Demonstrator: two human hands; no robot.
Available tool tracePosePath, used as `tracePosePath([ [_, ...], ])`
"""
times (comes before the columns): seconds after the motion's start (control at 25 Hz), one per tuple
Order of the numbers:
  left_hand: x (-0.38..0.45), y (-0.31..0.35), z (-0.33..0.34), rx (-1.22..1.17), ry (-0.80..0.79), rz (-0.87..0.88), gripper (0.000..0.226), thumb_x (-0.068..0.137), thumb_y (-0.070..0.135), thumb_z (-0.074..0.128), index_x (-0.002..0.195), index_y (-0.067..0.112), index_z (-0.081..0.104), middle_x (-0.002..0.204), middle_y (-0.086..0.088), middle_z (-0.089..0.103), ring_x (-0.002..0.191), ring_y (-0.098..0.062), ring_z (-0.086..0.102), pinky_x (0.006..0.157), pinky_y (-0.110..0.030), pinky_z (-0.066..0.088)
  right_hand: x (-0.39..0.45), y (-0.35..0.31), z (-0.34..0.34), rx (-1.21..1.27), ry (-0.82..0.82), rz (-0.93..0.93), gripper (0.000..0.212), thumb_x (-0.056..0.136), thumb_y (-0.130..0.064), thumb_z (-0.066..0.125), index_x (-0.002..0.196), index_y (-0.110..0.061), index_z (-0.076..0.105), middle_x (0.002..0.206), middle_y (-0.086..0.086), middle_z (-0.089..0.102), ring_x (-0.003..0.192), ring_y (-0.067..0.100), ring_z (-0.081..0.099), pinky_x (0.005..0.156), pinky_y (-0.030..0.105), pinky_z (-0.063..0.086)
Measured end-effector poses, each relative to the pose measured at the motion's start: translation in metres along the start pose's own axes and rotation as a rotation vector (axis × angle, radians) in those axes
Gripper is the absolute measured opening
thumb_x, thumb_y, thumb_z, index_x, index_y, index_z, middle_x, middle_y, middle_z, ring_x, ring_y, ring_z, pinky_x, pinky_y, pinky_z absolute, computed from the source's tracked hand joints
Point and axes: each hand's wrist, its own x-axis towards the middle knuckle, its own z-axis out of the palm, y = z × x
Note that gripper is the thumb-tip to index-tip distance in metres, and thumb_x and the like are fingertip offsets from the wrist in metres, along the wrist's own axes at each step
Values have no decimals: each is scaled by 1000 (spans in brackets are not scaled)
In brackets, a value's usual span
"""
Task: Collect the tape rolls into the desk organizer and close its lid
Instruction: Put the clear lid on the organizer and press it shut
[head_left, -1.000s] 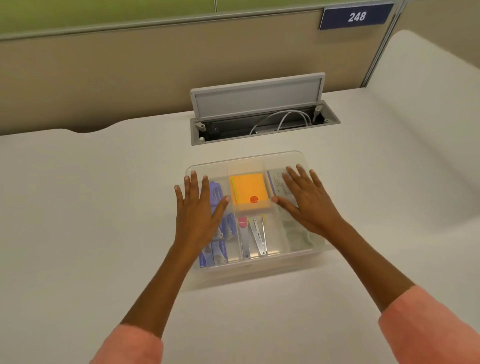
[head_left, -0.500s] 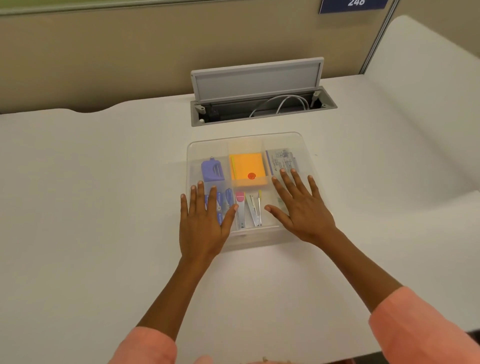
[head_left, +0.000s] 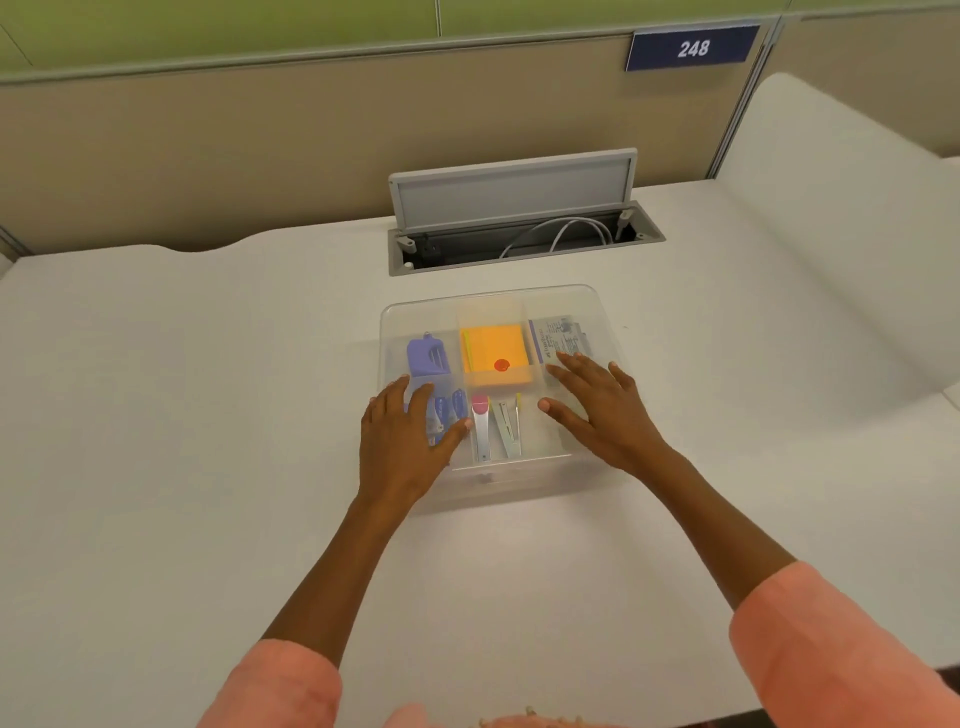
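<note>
Middle of the desk: the clear desk organizer (head_left: 493, 395) sits here, a little way in front of the open cable hatch (head_left: 519, 228) at the back edge
Lid: the clear lid (head_left: 493, 306) looks to lie flat over the box; I think it is down, but I cannot tell if it has clicked shut
Left hand: the left hand (head_left: 402, 447) lies flat on the near left corner of the lid; fingers spread, palm down, holding nothing
Right hand: the right hand (head_left: 597, 410) lies flat on the right side of the lid; fingers spread wide, palm down, holding nothing
Inside the box: an orange note pad (head_left: 496, 361) in the back middle part; a purple thing (head_left: 428, 356) in the back left part; a printed packet (head_left: 561, 338) in the back right part; thin silver tools (head_left: 496, 428) in the front middle part
Tape rolls: I see none loose on the desk (head_left: 182, 415); I cannot pick them out through the cloudy lid, so I guess they are inside
Done: the collecting looks finished; the lid looks lowered
Left to do: maybe one last push down on the lid; then both hands can come away
</note>
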Motion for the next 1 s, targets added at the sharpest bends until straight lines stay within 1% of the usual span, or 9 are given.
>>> tracePosePath([
  [0.04,3,-2,-3,-34,17,-8,68,82,57,48,137,19,35,152,-13,27,141,-29,22,113,-42,23,2,2,-1,20,65,52,66,90,-59,30,144,-21,28,157,5,22,146,22,16,119,44,12],
  [0.12,7,-6,-5,-60,6,-32,78,82,59,40,143,16,19,157,-12,11,145,-28,6,116,-40,12,6,7,-2,-34,114,174,72,91,-57,34,147,-15,19,158,11,14,147,26,9,120,43,7],
  [0.16,7,-7,-5,-68,-29,-48,85,80,62,33,145,14,8,158,-12,2,145,-26,-3,117,-39,6,7,8,0,-70,89,217,79,89,-60,33,148,-12,13,159,13,8,148,27,4,120,43,4],
  [0.24,5,-9,-1,-111,-92,-91,94,75,65,25,144,11,-6,157,-10,-9,145,-23,-10,117,-39,5,8,9,4,-98,39,254,90,85,-67,31,148,-8,5,159,15,2,148,28,0,120,42,4],
  [0.44,3,-9,2,-294,-61,-143,100,69,70,37,146,19,-2,159,-2,0,145,-20,4,114,-38,20,9,12,9,-115,45,268,97,81,-73,27,147,-4,7,159,15,4,148,28,3,119,39,9],
  [0.64,1,-7,2,-326,-53,-168,106,64,72,43,146,20,0,159,0,3,145,-22,8,113,-45,27,12,14,8,-162,48,238,95,81,-73,23,147,-6,6,159,14,4,147,28,3,119,42,10],
  [0.76,0,-4,-2,-364,-55,-175,106,64,72,45,146,21,0,158,-1,8,143,-26,18,110,-49,32,12,15,7,-146,49,237,99,77,-76,18,147,-8,6,159,13,4,148,27,4,119,42,13],
  [0.88,0,0,-5,-356,-52,-177,104,67,69,46,146,20,1,157,-2,13,139,-29,29,105,-48,38,12,14,4,-114,42,251,97,79,-75,25,148,-8,7,160,12,4,148,27,4,119,42,14],
  [1.0,-1,-1,-5,-371,-41,-163,94,78,55,54,146,17,1,158,-3,10,140,-28,25,107,-45,33,11,10,-1,-66,45,240,92,83,-69,35,148,-11,6,160,12,1,148,27,5,119,43,15],
])
